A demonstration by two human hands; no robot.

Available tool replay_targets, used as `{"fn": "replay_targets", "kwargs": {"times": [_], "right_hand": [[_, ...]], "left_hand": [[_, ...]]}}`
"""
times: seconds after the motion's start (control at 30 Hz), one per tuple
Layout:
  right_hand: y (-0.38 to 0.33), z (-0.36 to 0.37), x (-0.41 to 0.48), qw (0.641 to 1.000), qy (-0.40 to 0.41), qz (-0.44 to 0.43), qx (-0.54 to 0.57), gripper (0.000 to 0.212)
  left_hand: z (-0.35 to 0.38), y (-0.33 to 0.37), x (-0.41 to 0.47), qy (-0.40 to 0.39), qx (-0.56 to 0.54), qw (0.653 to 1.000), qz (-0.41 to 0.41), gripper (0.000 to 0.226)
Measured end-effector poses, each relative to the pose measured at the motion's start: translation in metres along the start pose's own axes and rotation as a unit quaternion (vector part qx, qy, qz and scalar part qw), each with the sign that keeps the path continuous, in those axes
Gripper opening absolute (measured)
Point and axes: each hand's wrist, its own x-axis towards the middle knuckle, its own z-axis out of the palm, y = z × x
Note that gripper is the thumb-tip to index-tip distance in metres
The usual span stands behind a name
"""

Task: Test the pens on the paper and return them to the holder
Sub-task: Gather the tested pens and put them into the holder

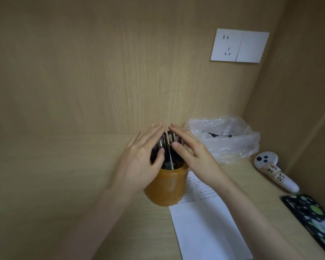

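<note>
An orange-brown round holder (164,188) stands on the wooden desk, filled with several dark pens (167,145) whose tops stick up. My left hand (143,160) cups the bundle from the left, fingers stretched, thumb pressing on the pens. From the right, my right hand (193,156) cups the same bundle with flat fingers. The fingertips of both hands nearly meet above the pens. A white sheet of paper (204,228) lies to the right of the holder, with rows of small pen marks near its top edge.
A crumpled clear plastic bag (225,139) with a dark pen inside sits at the back right. A white controller (274,169) with labels lies by the right wall. A phone in a dark patterned case (313,220) rests at the right edge. A wall socket (239,45) is above.
</note>
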Motion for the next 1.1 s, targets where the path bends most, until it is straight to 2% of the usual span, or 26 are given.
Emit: {"fn": "replay_targets", "kwargs": {"times": [0.1,0.17,0.23,0.33,0.4,0.47,0.53,0.67,0.83,1.0,1.1], "right_hand": [[-0.002,0.001,-0.001,0.998,-0.019,0.028,0.056,0.067],[-0.001,0.002,-0.006,0.994,-0.022,0.037,0.104,0.081],[0.002,-0.001,-0.013,0.987,-0.017,0.062,0.144,0.090],[0.010,-0.014,-0.022,0.981,-0.063,0.101,0.155,0.111],[0.011,-0.017,-0.026,0.982,-0.110,0.100,0.113,0.110],[0.010,-0.015,-0.026,0.984,-0.117,0.091,0.095,0.093],[0.010,-0.011,-0.025,0.986,-0.094,0.100,0.089,0.087],[0.017,-0.011,-0.020,0.984,-0.065,0.139,0.092,0.093],[0.013,-0.023,0.001,0.984,-0.057,0.140,0.092,0.096],[0.022,-0.032,0.044,0.974,-0.074,0.128,0.171,0.085],[0.033,-0.032,0.066,0.963,-0.090,0.144,0.211,0.088]], "left_hand": [[-0.007,0.001,0.003,-0.049,-0.109,0.992,-0.042,0.052],[-0.010,0.001,0.002,-0.086,-0.118,0.989,-0.038,0.061],[-0.011,0.000,-0.005,-0.108,-0.147,0.982,-0.053,0.077],[-0.010,-0.009,-0.018,-0.137,-0.227,0.954,-0.138,0.107],[-0.009,-0.017,-0.022,-0.156,-0.308,0.917,-0.202,0.128],[-0.008,-0.023,-0.024,-0.176,-0.334,0.898,-0.224,0.140],[-0.005,-0.024,-0.025,-0.196,-0.330,0.897,-0.220,0.139],[0.000,-0.023,-0.024,-0.171,-0.333,0.896,-0.241,0.113],[-0.005,-0.017,-0.005,-0.107,-0.327,0.905,-0.250,0.125],[-0.002,-0.021,0.030,-0.051,-0.305,0.914,-0.262,0.104],[0.007,-0.030,0.045,-0.039,-0.310,0.909,-0.277,0.101]]}}
